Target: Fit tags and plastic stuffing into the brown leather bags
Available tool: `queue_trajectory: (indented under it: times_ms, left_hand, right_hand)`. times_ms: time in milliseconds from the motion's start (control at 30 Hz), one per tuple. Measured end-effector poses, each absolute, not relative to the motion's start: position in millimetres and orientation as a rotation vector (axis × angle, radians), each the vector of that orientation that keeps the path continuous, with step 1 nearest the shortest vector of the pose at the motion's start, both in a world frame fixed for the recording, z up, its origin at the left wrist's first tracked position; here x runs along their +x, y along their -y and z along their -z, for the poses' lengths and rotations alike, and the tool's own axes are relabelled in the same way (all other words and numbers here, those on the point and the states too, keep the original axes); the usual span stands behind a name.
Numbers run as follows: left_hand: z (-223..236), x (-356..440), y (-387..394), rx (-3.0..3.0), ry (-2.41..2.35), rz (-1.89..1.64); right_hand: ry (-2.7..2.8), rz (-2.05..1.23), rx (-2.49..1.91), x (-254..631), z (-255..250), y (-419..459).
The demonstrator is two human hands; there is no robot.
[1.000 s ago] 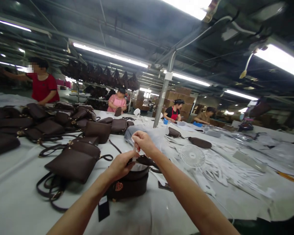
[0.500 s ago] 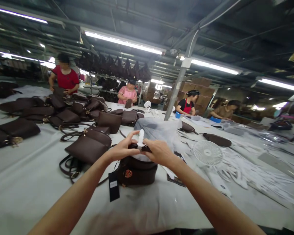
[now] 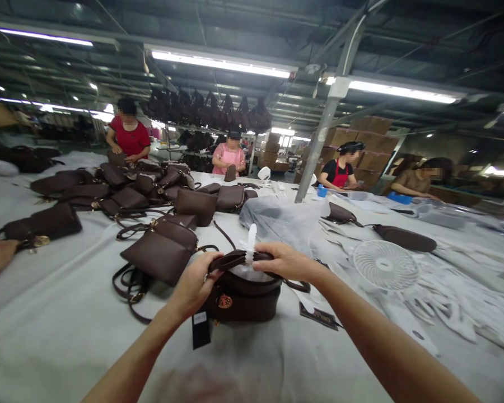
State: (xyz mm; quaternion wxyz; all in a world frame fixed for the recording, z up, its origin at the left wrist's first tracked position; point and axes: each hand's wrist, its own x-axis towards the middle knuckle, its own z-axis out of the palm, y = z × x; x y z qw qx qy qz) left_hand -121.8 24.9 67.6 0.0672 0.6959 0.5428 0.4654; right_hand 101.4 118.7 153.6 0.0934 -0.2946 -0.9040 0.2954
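Your left hand grips folded strap firmly; your right hand pinches it beside white band, above bag on table. Risk: uneven pull may work band off.

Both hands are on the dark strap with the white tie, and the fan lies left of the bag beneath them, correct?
Not quite: the head view shows the fan right of the bag. The left hand and right hand are on the dark strap.

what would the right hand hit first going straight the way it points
The right hand would probably meet the white band around the dark strap first; its fingertips look close, though contact is unclear.
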Motion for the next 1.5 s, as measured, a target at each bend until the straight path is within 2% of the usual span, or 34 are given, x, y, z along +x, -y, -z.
queue_trajectory:
  times_ms: [100, 167, 267, 333, 467, 633, 833, 933, 1067, 1200, 1267, 1367, 1500]
  left_hand:
    - [-69.1, -124.9, -39.5, 2.017, -1.631, -1.295]
    - [-76.3, -125.0, -42.3, 2.041, -1.679, -1.355]
    - [-86.9, -115.7, -32.6, 2.227, -1.807, -1.803]
    - [-89.9, -102.8, -21.8, 2.54, -1.643, -1.963]
    - [-84.4, -69.6, -4.0, 3.092, -1.254, -1.412]
    - [-67.6, -38.7, 4.9, 3.197, -1.105, -1.364]
    - [-59.3, -47.6, -34.3, 2.788, -1.909, -1.014]
    - [-56.6, -59.8, -43.2, 2.812, -1.969, -0.867]
    - [-50.7, -67.9, -27.3, 3.033, -1.73, -1.026]
    - [-45.6, -72.2, -14.0, 3.117, -1.57, -1.187]
    - [-45.0, -73.2, -14.0, 3.098, -1.555, -1.192]
    - [-46.2, -73.3, -17.4, 3.095, -1.52, -1.137]
    - [-49.2, -73.2, -20.5, 3.062, -1.468, -1.09]
  right_hand:
    - [2.848, -0.574, -0.875, 89.3, -166.0, -125.7]
    - [2.889, -0.42, -0.913, 80.7, -173.6, -129.8]
    - [2.874, -0.535, -0.909, 70.6, -181.1, -135.1]
    - [2.837, -0.688, -0.85, 67.9, -181.8, -138.3]
    - [2.78, -0.841, -0.839, 71.9, -171.6, -144.7]
    - [2.496, -1.249, -0.898, 84.1, -150.3, -154.2]
    - [2.509, -1.372, -0.83, 87.3, -146.0, -152.2]
    - [2.38, -1.531, -0.893, 86.5, -143.9, -150.3]
    - [2.233, -1.713, -0.937, 87.9, -135.7, -150.4]
    - [2.382, -1.442, -0.881, 88.1, -133.4, -149.3]
    - [2.418, -1.4, -0.818, 88.0, -135.2, -148.0]
    - [2.434, -1.538, -0.793, 89.5, -138.7, -145.6]
    - [2.7, -1.583, -0.755, 92.5, -138.9, -141.9]
